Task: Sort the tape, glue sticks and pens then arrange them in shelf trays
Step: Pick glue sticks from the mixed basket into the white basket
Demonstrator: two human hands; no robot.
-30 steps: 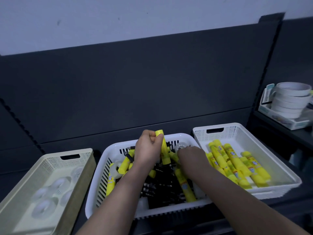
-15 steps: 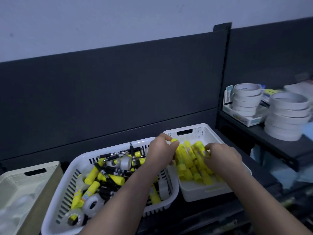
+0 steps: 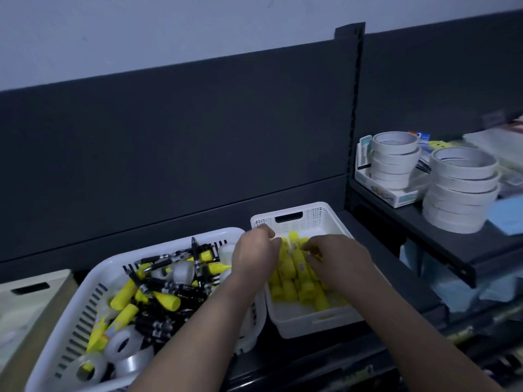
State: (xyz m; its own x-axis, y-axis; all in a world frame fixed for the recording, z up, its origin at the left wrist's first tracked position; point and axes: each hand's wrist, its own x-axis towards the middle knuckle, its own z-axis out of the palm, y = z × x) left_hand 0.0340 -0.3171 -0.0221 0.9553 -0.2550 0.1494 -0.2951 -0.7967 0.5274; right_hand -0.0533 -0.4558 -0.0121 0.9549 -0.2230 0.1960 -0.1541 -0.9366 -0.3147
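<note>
yellow glue sticks (image 3: 294, 274) lying side by side in the small white tray (image 3: 311, 321), more glue sticks, black pens (image 3: 169, 287) and clear tape rolls (image 3: 121, 342) jumbled in the larger slotted white basket (image 3: 85, 304) just left of it, touching

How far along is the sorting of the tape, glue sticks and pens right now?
Partly done. The small white tray already holds a batch of yellow glue sticks, and the left hand and right hand are over them, arranging. Left: the big white basket still mixes glue sticks, black pens and clear tape rolls.
</note>
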